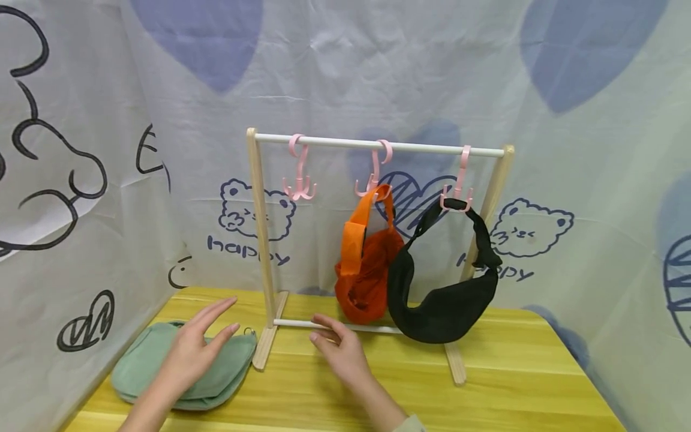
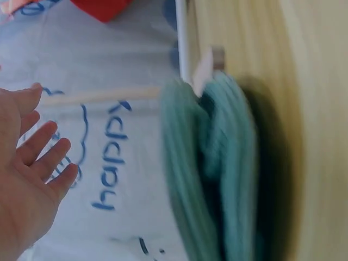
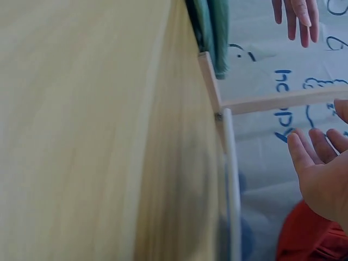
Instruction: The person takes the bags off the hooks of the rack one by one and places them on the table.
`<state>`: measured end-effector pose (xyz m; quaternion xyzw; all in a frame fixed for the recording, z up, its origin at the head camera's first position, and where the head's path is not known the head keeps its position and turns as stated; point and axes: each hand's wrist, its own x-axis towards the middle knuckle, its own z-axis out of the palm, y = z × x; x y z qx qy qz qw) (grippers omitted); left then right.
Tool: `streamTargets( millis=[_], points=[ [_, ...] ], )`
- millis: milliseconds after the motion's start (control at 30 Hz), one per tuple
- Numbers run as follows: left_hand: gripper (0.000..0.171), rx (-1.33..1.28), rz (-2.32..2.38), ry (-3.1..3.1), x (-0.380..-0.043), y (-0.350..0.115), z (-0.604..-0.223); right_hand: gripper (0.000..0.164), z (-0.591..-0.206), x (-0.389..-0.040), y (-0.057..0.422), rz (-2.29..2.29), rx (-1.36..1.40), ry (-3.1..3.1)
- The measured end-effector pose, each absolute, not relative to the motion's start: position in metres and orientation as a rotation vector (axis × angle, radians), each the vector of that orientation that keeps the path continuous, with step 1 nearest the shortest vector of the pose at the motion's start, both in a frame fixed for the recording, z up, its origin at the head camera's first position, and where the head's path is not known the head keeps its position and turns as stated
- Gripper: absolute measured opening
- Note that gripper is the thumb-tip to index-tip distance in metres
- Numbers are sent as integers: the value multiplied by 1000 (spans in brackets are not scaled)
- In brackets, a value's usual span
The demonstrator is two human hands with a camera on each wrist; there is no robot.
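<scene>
My left hand [image 1: 189,351] hovers over a green fabric bag [image 1: 143,354] lying on the table at the left, its fingers extended and holding nothing. In the left wrist view the bag [image 2: 228,163] stands apart from the spread fingers [image 2: 51,157]. Nearer the middle, my right hand [image 1: 342,351] is held in front of the rack's lower bar, fingers loosely bent around nothing. An orange-red bag [image 1: 367,282] hangs by its strap from the middle pink hook [image 1: 374,174]. Beside it a black bag [image 1: 442,312] hangs from the right pink hook [image 1: 461,180].
A wooden rack with a white top bar [image 1: 335,142] stands on the yellow wood-grain table [image 1: 513,372]. From the bar's left part hangs another pink hook [image 1: 300,180] with no bag on it. Printed cloth [image 1: 378,60] forms the walls behind and at the sides.
</scene>
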<state>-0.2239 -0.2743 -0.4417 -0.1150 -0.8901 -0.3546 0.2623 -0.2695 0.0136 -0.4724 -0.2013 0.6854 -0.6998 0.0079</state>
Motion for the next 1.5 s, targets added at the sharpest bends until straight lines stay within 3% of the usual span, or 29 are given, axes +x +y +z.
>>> streamTargets(
  millis=[400, 700, 1000, 1500],
  points=[
    [53, -491, -1006, -2271, -236, -230, -420, 43, -445, -260, 50, -2265, -669, 2233],
    [53, -593, -1058, -2218, -251, -203, -394, 39, -421, -260, 71, -2406, -853, 2341],
    [56, -730, -1083, -2064, -267, -184, -351, 39, -391, -264, 94, -2428, -1060, 2528],
    [55, -866, -1031, -1944, -291, -150, -276, 40, -355, -287, 120, -2433, -1060, 2701]
  ],
)
